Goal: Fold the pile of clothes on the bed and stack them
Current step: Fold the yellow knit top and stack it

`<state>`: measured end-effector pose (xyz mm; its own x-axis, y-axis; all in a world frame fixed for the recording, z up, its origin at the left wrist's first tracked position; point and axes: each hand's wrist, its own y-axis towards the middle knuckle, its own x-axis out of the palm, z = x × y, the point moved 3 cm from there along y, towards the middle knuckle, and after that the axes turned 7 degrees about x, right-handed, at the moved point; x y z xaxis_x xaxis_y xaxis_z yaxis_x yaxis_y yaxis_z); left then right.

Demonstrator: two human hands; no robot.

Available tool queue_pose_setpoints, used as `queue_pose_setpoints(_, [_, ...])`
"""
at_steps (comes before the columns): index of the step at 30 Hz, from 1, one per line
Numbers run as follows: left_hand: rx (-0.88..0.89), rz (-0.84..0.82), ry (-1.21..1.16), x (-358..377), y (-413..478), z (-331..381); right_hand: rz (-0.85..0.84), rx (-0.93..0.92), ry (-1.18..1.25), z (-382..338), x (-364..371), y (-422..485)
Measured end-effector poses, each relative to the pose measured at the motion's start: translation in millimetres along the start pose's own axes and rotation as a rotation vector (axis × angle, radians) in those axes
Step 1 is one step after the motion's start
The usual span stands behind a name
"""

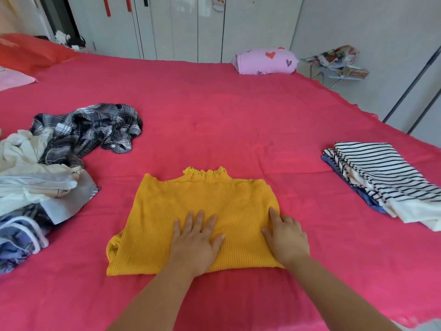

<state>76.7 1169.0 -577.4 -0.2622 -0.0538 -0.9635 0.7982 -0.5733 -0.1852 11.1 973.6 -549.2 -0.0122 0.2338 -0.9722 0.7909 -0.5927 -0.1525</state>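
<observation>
A yellow ribbed top (167, 211) with a frilled collar lies flat on the pink bed (226, 120), sleeves folded in. My left hand (194, 242) rests palm down on its lower middle, fingers spread. My right hand (286, 237) presses flat on its right edge. Neither hand grips the cloth. An unfolded pile (31, 187) of white, grey and blue clothes sits at the left, with a crumpled black-and-white plaid shirt (90, 127) behind it. A stack of folded clothes topped by a striped shirt (381, 173) lies at the right.
A pink heart-print bundle (265, 62) sits at the bed's far edge. Red and pink pillows (26, 58) are at the far left. White wardrobe doors (186, 25) stand behind the bed. A small cluttered table (338, 63) is beyond the right corner.
</observation>
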Motion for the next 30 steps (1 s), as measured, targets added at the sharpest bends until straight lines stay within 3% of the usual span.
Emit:
queue_pose_setpoints(9, [0.025,-0.068,-0.157,-15.1,-0.9,-6.4,-0.002,0.034,0.295,-30.0,-46.4,-3.9])
queue_pose_setpoints(11, [0.041,-0.009,-0.37,-28.1,-4.9,-13.4,0.01,0.003,0.304,-56.7,-63.8,-10.3])
queue_pose_setpoints(13, [-0.014,0.139,-0.705,-46.1,-14.7,-27.0,0.023,-0.069,0.269,-94.5,-75.2,-20.3])
queue_pose_setpoints(15, [-0.077,0.286,-0.872,-62.6,-27.0,-46.0,0.05,-0.181,0.183,-139.7,-79.5,-36.5])
queue_pose_setpoints(19, [-0.119,0.531,-0.74,-88.5,-50.1,-97.5,0.029,-0.38,0.039,-223.7,-60.4,-88.1])
queue_pose_setpoints(24, [-0.27,0.611,-0.697,-99.1,-72.8,-159.7,-0.261,-0.589,0.005,-265.6,-17.8,-133.8])
queue_pose_setpoints(27, [-0.198,0.597,-0.678,-96.1,-75.1,-155.5,-0.105,-0.568,0.047,-243.5,-34.1,-116.3])
queue_pose_setpoints(30, [0.035,0.486,-0.622,-93.9,-70.2,-122.6,-0.034,-0.402,0.011,-195.4,-46.5,-75.1])
